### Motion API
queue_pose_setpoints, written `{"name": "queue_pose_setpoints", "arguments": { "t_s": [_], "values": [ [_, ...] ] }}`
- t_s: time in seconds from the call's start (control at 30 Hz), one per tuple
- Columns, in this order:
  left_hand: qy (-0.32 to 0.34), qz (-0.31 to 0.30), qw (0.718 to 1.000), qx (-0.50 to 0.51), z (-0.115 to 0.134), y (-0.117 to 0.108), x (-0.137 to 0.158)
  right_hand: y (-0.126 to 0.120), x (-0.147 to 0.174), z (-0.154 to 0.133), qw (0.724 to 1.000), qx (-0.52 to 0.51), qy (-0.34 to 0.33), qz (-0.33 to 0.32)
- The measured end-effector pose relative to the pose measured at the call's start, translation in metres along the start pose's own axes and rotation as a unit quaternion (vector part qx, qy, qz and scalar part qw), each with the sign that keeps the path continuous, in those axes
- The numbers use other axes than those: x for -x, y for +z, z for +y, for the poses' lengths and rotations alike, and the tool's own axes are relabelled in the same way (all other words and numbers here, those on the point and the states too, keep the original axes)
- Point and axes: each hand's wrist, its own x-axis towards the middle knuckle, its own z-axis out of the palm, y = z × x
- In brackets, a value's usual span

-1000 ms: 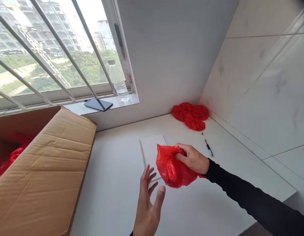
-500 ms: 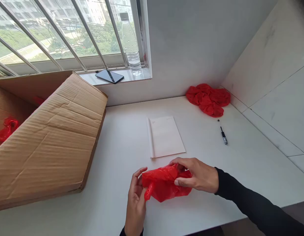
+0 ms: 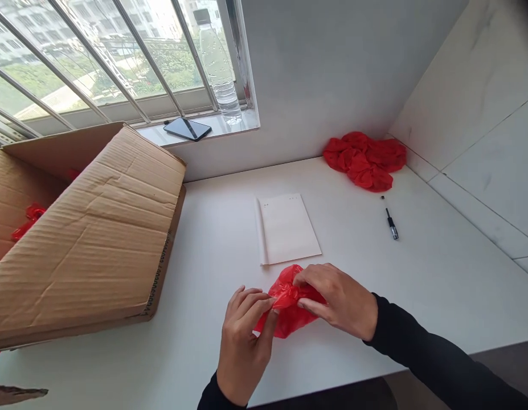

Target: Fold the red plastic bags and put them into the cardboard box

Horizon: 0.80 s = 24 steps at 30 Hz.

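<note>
Between my two hands, near the front edge of the white table, is a crumpled red plastic bag. My left hand pinches the bag's left side between thumb and fingers. On the upper right, the thumb and fingers of my right hand grip a gathered, knot-like part of it. Whether anything is inside the bag I cannot tell. Just beyond my hands lies a pale notepad with its cover folded back along the left side.
An open cardboard box with red plastic inside stands at left. A red cloth-like bundle lies at the back right, near a pen and its small cap. On the windowsill are a phone and a water bottle.
My left hand has turned from cupping the bag's side to pinching it with the palm down. The bag is bunched smaller, and both hands are closer together. The view has shifted slightly.
</note>
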Motion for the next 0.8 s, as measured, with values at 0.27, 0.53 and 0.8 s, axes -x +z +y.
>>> {"name": "queue_pose_setpoints", "arguments": {
  "t_s": [0.27, 0.53, 0.8],
  "values": [
    [-0.107, 0.074, 0.988, 0.077, -0.003, -0.005, 0.003, -0.007, 0.009, 0.004, 0.989, 0.064, -0.032, 0.128],
    [-0.180, 0.124, 0.972, 0.082, -0.004, -0.010, -0.004, -0.011, 0.017, 0.004, 0.984, 0.044, -0.007, 0.172],
    [0.013, 0.061, 0.998, -0.015, 0.006, -0.001, -0.023, -0.008, 0.014, -0.004, 0.988, -0.003, 0.000, 0.154]
  ]
}}
